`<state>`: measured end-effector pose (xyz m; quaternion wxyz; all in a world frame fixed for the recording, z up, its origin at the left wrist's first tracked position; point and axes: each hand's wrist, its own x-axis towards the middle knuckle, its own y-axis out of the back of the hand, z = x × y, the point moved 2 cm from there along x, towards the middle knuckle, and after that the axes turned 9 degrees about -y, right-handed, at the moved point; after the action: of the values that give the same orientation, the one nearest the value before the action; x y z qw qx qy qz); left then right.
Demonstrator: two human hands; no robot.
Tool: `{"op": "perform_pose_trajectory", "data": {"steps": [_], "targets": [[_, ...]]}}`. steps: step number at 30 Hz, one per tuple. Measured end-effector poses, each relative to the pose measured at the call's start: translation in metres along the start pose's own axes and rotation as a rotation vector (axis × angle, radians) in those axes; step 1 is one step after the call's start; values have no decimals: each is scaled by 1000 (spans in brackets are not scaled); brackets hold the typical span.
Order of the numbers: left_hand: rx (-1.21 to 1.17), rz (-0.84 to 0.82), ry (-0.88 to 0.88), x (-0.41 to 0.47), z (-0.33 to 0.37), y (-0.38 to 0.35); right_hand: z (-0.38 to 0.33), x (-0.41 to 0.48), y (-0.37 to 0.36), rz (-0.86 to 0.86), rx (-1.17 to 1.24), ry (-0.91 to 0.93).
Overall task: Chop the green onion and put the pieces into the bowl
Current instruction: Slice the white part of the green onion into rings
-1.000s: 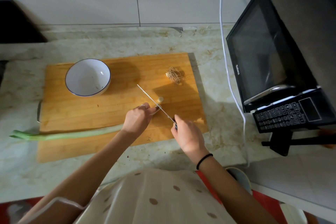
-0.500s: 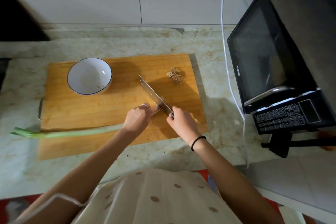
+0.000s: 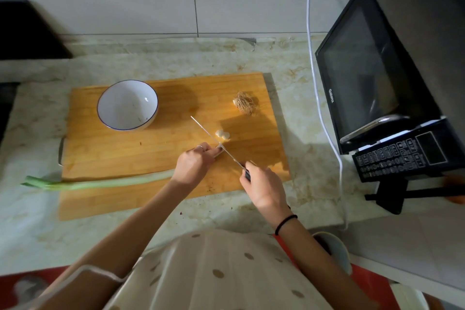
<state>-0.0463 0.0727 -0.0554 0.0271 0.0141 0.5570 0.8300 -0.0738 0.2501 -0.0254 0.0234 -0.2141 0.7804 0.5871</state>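
Note:
A long green onion (image 3: 100,183) lies across the front of the wooden cutting board (image 3: 161,153), its leafy tip hanging off the left edge. My left hand (image 3: 193,163) holds its white end down with curled fingers. My right hand (image 3: 261,184) grips the handle of a knife (image 3: 214,142), whose blade stands edge-down against my left fingertips. Two white cut pieces (image 3: 222,134) lie just right of the blade. A white bowl (image 3: 127,105) with a blue rim sits at the board's back left.
The cut-off root tuft (image 3: 243,106) lies at the board's back right. A black microwave (image 3: 392,78) stands on the right of the marble counter (image 3: 151,63), with a white cable (image 3: 324,118) running down beside it.
The knife tilted and lifted half a second ago, then came down upright again. A second white piece now lies beside the first, right of the blade.

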Motion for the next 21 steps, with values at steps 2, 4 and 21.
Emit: {"op": "perform_pose_trajectory", "data": {"steps": [2, 4, 21], "targets": [[6, -1, -9, 0, 0, 1, 0, -3, -1, -7, -10, 22], [-2, 9, -16, 0, 0, 1, 0, -4, -1, -13, -10, 28], [-54, 111, -83, 1, -4, 0, -5, -2, 0, -6, -1, 11]]}}
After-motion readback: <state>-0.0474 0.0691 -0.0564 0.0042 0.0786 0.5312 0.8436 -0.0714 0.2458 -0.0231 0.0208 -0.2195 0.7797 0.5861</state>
